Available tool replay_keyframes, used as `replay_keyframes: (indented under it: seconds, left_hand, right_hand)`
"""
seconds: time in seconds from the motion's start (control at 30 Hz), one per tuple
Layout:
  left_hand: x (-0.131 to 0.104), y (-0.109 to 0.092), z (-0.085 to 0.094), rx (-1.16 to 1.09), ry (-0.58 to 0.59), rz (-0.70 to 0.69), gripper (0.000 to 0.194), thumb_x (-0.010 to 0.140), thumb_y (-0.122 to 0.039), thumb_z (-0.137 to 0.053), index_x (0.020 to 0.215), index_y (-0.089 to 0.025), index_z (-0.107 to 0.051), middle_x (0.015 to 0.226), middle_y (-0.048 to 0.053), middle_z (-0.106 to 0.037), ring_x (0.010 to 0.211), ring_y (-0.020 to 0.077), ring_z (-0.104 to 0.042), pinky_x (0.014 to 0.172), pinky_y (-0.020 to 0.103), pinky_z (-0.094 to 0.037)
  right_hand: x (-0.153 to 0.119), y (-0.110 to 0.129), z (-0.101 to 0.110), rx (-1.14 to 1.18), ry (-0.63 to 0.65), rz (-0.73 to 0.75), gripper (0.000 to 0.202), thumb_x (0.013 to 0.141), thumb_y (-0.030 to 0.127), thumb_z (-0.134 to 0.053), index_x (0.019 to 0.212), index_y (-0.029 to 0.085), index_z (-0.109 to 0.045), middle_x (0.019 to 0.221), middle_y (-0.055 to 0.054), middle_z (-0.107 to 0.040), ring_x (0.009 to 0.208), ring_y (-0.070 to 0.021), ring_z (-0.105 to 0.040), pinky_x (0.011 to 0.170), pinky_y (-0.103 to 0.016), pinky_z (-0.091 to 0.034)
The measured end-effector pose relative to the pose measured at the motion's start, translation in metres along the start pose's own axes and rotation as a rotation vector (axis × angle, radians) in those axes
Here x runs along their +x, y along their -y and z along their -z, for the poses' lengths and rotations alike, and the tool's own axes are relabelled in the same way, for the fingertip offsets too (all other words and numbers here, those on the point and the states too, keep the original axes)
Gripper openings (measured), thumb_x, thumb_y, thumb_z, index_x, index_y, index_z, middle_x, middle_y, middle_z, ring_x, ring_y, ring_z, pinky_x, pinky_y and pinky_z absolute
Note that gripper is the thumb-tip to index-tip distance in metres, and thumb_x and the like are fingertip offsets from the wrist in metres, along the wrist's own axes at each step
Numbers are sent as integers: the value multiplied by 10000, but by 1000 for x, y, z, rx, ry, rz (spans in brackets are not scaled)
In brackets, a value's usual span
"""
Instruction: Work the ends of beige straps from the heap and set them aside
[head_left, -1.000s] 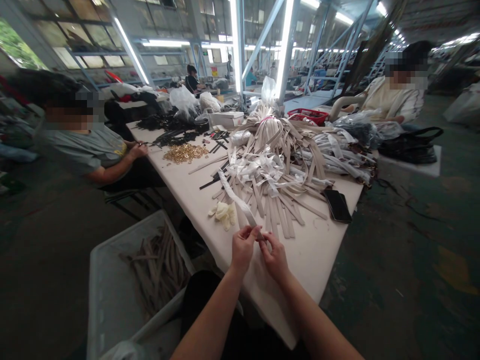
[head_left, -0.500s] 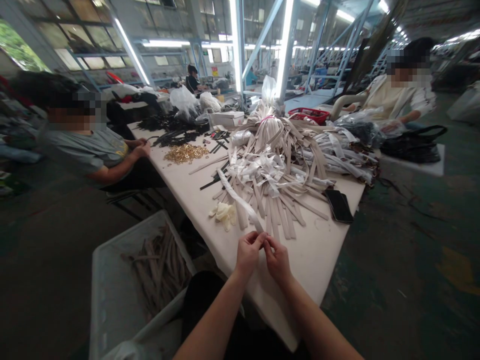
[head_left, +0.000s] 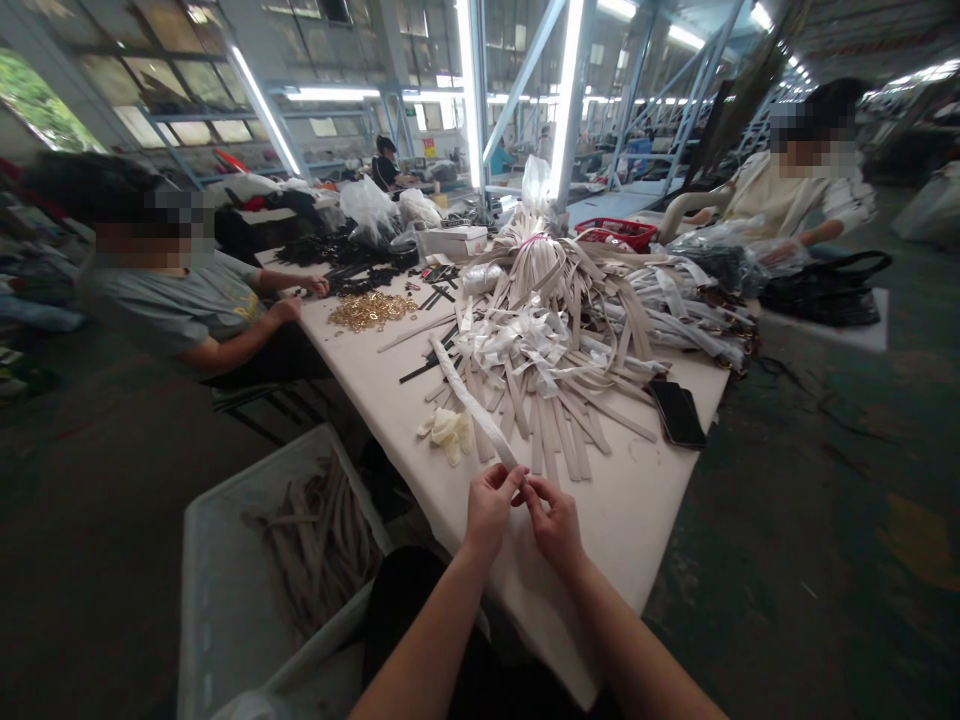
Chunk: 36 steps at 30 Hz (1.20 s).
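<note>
A long strap in white wrapping [head_left: 472, 405] runs from the middle of the table down to my hands. My left hand [head_left: 491, 505] pinches its near end between thumb and fingers. Right beside it, my right hand [head_left: 553, 517] is closed at the same end, fingertips almost touching the left ones. The strap's tip is mostly hidden by the fingers. Beyond the hands lies a large heap of beige straps [head_left: 559, 420], with crumpled white wrapping [head_left: 525, 340] on top. A pale rubber glove [head_left: 448, 432] rests left of the wrapped strap.
Gold rings [head_left: 371, 310] are piled at the table's left edge, near a seated person's hands. A black phone [head_left: 679, 413] lies at the right edge. A plastic bin [head_left: 196, 590] holding straps stands at lower left. Another person sits at the back right.
My hands and the wrapped strap have shifted slightly left, and the fingertips have moved a little. The person at the left has moved a hand toward the black pieces.
</note>
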<state>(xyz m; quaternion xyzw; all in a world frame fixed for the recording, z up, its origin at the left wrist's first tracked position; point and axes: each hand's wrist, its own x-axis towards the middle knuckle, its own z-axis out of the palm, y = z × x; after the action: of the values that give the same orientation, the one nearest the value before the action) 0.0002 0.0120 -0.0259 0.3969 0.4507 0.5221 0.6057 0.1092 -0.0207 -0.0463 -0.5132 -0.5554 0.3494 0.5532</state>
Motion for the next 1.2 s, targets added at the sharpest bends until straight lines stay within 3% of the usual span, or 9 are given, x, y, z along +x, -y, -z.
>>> replay_keyframes:
  seconds: [0.23, 0.37, 0.47, 0.63, 0.8, 0.9, 1.0, 1.1, 1.2]
  left_hand:
    - [1, 2, -3, -12, 35, 13, 315, 744, -417, -781, 839, -122, -724, 765, 58, -686, 679, 150, -618, 624, 247, -484]
    - [2, 1, 0, 7, 57, 51, 319, 768, -404, -744, 896, -113, -717, 858, 101, -714, 745, 187, -653, 669, 275, -497]
    - [11, -4, 6, -119, 52, 96, 390, 798, -427, -691, 1019, -105, -681, 933, 142, -724, 821, 236, -686, 740, 333, -521]
    - [62, -34, 23, -245, -44, 51, 403, 817, -413, -639, 1101, -129, -600, 903, 122, -727, 748, 227, -701, 722, 351, -527]
    - [132, -77, 41, -45, -138, -37, 297, 803, -369, -618, 982, -132, -633, 793, 79, -702, 637, 180, -648, 626, 300, -507]
    - [154, -96, 51, 236, -191, -194, 236, 785, -369, -641, 825, -138, -658, 735, 59, -658, 712, 196, -632, 654, 298, -516]
    - [155, -110, 57, 475, -162, -491, 153, 803, -279, -604, 842, -153, -681, 1067, 116, -658, 1049, 262, -613, 886, 379, -519]
    - [142, -126, 54, 705, -106, -791, 240, 806, -152, -539, 991, -187, -688, 1492, 100, -403, 1402, 292, -348, 1133, 464, -340]
    - [122, -146, 42, 924, -61, -1015, 388, 811, -104, -523, 1169, -211, -627, 1568, 80, -308, 1485, 288, -178, 1206, 527, -169]
  right_hand:
    - [3, -5, 1, 52, -7, -28, 288, 945, 400, -559, 1048, 187, -724, 921, -81, -764, 772, -231, -714, 731, -316, -542]
    - [4, -6, 1, 55, -11, -62, 270, 947, 404, -558, 945, 190, -722, 743, -39, -731, 687, -205, -686, 711, -298, -520]
    - [2, -3, 2, 15, -16, -47, 257, 949, 379, -546, 848, 195, -695, 653, -14, -681, 644, -189, -645, 676, -281, -487]
    - [-3, 0, 6, -66, 31, 20, 235, 918, 317, -558, 724, 202, -624, 604, 4, -634, 600, -171, -598, 634, -266, -442]
    - [-4, 3, 6, -106, 61, 61, 209, 894, 285, -565, 706, 204, -609, 616, 3, -639, 610, -173, -606, 639, -265, -443]
    - [-3, 5, 5, -120, 23, 74, 197, 900, 287, -560, 733, 205, -623, 656, -6, -657, 641, -182, -622, 662, -273, -453]
    - [-3, 7, 5, -119, -9, 81, 209, 919, 298, -544, 753, 206, -632, 690, -14, -663, 677, -192, -633, 682, -282, -460]
    - [-4, 6, 6, -98, -4, 92, 207, 933, 298, -539, 776, 207, -638, 706, -16, -665, 691, -196, -639, 690, -288, -466]
    - [-7, 3, 7, -70, -17, 114, 171, 934, 282, -550, 811, 214, -647, 712, -13, -666, 694, -199, -644, 689, -297, -479]
